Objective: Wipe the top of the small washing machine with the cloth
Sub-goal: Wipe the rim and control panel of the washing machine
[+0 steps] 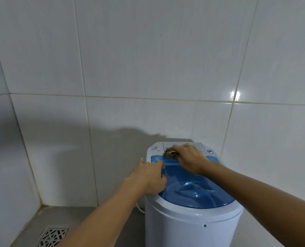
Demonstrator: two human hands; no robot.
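Observation:
A small white washing machine (187, 223) with a translucent blue lid (196, 189) stands against the tiled wall. My right hand (189, 160) presses a crumpled brownish cloth (169, 152) onto the white control panel at the back of the top. The cloth is mostly hidden under my fingers. My left hand (150, 175) rests on the machine's left rim, fingers spread flat along the blue lid's edge, holding nothing.
White wall tiles (148, 68) rise right behind the machine. A grey floor lies to the left, with a metal drain grate (52, 237) at the bottom left. A thin white cord (140, 208) hangs at the machine's left side.

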